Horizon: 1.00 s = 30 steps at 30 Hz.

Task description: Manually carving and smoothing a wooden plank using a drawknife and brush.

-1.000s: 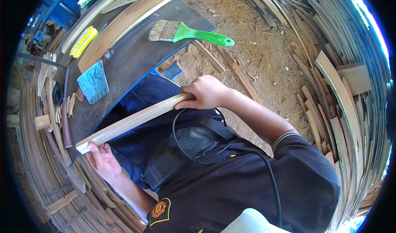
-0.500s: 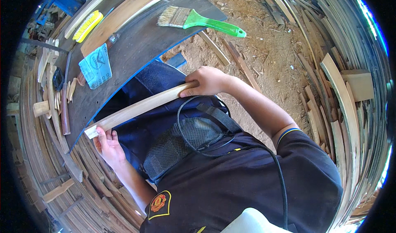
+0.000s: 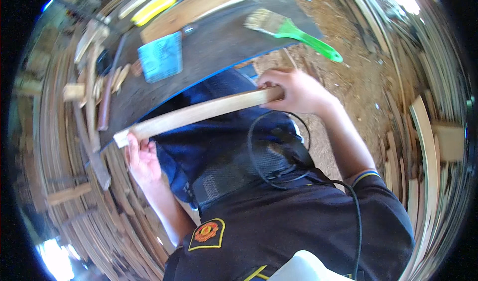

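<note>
A pale, narrow wooden strip [image 3: 199, 112] lies slanting across my lap, held at both ends. My left hand [image 3: 143, 159] has its thumb and fingers on the lower left end, and my right hand [image 3: 294, 94] grips the upper right end. Just beyond the strip, on a dark board [image 3: 219, 47] with a blue edge, lie a light blue sheet [image 3: 160, 57], probably sandpaper, a yellow bristle brush [image 3: 152, 9] and a wide paintbrush with a green handle [image 3: 303, 39]. The picture is motion-blurred, so fine detail is lost.
A curved brown plank [image 3: 174, 9] lies along the board's far side. Short wood offcuts [image 3: 73, 93] and a long dark rod [image 3: 107, 99] are at left. Stacked wooden strips line both sides, including a pale plank [image 3: 423, 136] at right. The ground [image 3: 348, 57] is littered with shavings.
The view has swung, so the board and its tools appear farther right and partly higher. Both hands, still on the strip, appear higher and farther right in the picture.
</note>
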Each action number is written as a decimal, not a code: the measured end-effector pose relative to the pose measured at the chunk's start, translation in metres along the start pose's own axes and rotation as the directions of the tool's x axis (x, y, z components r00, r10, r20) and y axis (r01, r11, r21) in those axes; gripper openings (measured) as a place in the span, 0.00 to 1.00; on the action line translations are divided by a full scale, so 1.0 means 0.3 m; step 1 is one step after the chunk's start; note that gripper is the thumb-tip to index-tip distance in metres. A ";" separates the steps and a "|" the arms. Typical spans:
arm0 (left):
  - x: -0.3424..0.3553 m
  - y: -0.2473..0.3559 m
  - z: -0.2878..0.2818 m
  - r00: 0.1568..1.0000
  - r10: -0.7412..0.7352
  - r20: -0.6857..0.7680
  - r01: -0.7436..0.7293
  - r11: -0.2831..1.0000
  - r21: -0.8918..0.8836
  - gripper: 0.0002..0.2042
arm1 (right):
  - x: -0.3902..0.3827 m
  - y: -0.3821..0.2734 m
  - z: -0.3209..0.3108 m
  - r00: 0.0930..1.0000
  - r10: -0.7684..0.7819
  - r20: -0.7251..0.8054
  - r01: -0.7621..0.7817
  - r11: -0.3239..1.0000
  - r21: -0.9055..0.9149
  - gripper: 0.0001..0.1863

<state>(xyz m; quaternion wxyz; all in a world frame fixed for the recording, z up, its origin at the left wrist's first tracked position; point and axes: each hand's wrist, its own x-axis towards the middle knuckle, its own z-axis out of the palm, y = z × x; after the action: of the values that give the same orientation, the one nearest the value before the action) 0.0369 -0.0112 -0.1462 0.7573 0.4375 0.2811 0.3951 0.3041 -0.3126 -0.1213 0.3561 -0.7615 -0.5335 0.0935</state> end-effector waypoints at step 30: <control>0.007 0.098 0.312 0.525 0.671 0.524 -0.731 0.039 0.682 0.04 | 0.329 -0.093 -0.009 0.870 -0.443 -0.218 0.365 0.874 -0.321 0.16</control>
<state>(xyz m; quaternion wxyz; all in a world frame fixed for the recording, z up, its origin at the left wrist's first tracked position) 0.0999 -0.0416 -0.0774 0.1454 0.8377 0.1617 0.5009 0.3256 -0.2220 -0.0778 0.3337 -0.6784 -0.6328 -0.1674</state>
